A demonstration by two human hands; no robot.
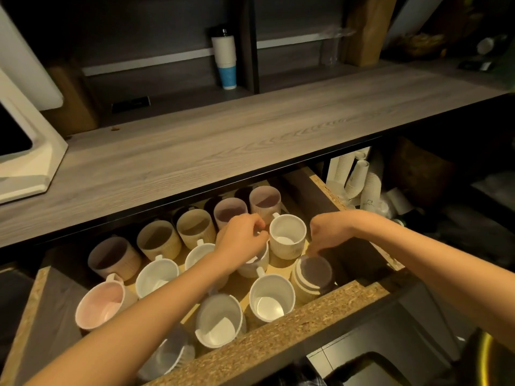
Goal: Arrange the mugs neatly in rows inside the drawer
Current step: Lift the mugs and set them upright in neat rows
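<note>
An open chipboard drawer (306,331) under the counter holds several mugs. Ribbed beige and brown mugs (158,239) line its back row. White mugs (271,298) and a pink-lined mug (100,305) stand nearer the front. My left hand (242,238) reaches into the middle, its fingers curled over the rim of a white mug (255,266) that it mostly hides. My right hand (330,232) hangs at the drawer's right side, fingertips down on the far rim of a striped dark-lined mug (312,277). Between the hands stands a white ribbed mug (287,235), touched by neither.
The grey wood counter (223,140) overhangs the drawer's back. A white appliance (25,151) sits on the counter at the left, and a paper cup stack (227,59) stands on the shelf behind. More paper cup stacks (359,179) lean right of the drawer.
</note>
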